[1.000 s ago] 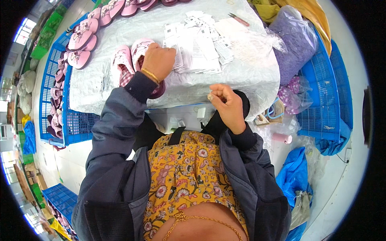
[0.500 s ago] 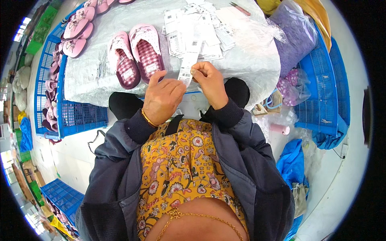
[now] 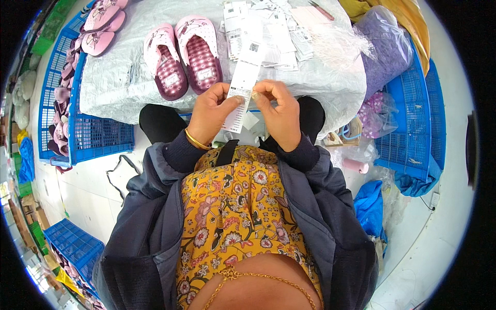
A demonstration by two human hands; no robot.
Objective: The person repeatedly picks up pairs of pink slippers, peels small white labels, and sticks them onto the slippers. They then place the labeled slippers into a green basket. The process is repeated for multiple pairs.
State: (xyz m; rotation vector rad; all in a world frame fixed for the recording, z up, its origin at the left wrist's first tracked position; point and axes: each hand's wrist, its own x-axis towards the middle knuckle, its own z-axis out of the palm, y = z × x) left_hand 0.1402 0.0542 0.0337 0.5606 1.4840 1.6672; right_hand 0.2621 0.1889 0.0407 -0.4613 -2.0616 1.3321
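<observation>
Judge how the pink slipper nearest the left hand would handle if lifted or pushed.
The pink slipper is probably light for its size, being open-backed with a hollow foot opening. Its padded-looking upper would likely give a little when squeezed. Lying flat on its sole, it should slide over the plastic-looking table cover rather than roll or tip.

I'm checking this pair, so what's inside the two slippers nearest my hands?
Inside the slippers are checked insoles, each with a pale label toward the heel. The toe space is covered by the pink uppers, so I can't see in there.
</observation>
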